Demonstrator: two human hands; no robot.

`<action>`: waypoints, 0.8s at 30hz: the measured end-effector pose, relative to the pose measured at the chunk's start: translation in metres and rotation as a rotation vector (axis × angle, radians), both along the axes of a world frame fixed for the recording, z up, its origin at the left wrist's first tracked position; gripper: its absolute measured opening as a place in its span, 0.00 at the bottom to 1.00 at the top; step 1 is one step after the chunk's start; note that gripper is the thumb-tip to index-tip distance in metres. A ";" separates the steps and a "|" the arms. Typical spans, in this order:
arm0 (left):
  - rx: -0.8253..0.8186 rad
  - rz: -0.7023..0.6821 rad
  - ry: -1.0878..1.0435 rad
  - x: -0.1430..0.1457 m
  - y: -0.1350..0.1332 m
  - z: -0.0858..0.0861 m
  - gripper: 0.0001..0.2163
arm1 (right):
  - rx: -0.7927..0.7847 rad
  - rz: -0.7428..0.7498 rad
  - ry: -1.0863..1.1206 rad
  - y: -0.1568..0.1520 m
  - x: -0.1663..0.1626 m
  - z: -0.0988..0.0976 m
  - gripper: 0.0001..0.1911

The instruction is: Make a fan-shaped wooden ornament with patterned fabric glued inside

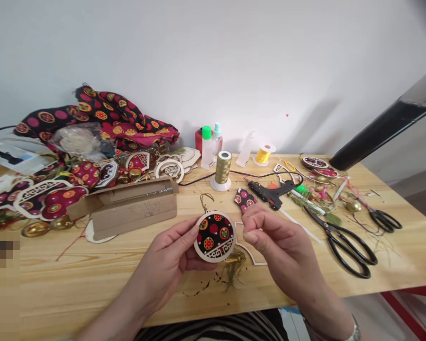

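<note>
My left hand [179, 248] grips a round wooden ornament [215, 237] by its left edge. Dark fabric with red and yellow flower circles fills its frame, dotted with small white beads, above a fretwork strip. A twisted gold cord loop [206, 201] rises from its top, and a green-gold tassel [234, 267] hangs beneath. Just right of the ornament, apart from it, my right hand [275, 244] is closed in a pinch; whatever its fingertips hold is hidden or too small to tell. Behind that hand lies a patterned fabric piece [244, 200].
A cardboard box [134, 215] stands left, with ornaments and patterned cloth [116, 113] behind. A gold thread spool [223, 170], green-capped bottle [207, 149] and yellow spool [264, 154] stand at the back. Right are a black glue gun [271, 192], large scissors [344, 241] and smaller scissors [385, 219].
</note>
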State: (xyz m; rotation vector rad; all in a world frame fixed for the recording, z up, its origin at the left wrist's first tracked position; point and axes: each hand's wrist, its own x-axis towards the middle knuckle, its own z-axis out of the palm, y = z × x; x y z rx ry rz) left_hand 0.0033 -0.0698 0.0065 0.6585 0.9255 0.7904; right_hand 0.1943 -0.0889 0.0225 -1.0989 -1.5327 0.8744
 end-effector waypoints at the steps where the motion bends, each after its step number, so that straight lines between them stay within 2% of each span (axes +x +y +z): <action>1: 0.000 0.003 0.002 0.000 0.000 0.000 0.12 | 0.009 0.000 -0.018 -0.001 0.000 0.000 0.08; 5: -0.004 0.006 -0.011 -0.002 0.002 -0.001 0.11 | -0.022 0.067 -0.086 -0.007 -0.001 0.003 0.09; 8: -0.002 0.011 -0.040 -0.002 0.002 -0.002 0.12 | -0.033 0.244 -0.152 -0.014 -0.006 0.008 0.09; 11: -0.003 0.040 -0.040 -0.002 0.004 -0.002 0.11 | 0.083 0.469 -0.297 -0.021 -0.019 0.005 0.11; 13: -0.013 0.069 -0.015 -0.002 0.005 -0.002 0.12 | 0.246 0.579 -0.402 -0.025 -0.029 -0.006 0.16; 15: -0.019 0.091 0.007 -0.003 0.006 -0.002 0.14 | 0.401 0.556 -0.498 -0.027 -0.037 -0.019 0.20; 16: -0.021 0.098 0.012 -0.003 0.006 -0.002 0.14 | 0.419 0.568 -0.542 -0.028 -0.039 -0.024 0.20; 18: -0.021 0.111 0.009 -0.004 0.006 -0.001 0.14 | 0.381 0.578 -0.576 -0.031 -0.040 -0.027 0.15; 21: -0.020 0.118 0.008 -0.005 0.006 -0.001 0.13 | 0.272 0.608 -0.533 -0.033 -0.034 -0.019 0.04; 24: -0.018 0.109 0.011 -0.005 0.006 -0.001 0.13 | 0.226 0.581 -0.480 -0.031 -0.025 -0.008 0.07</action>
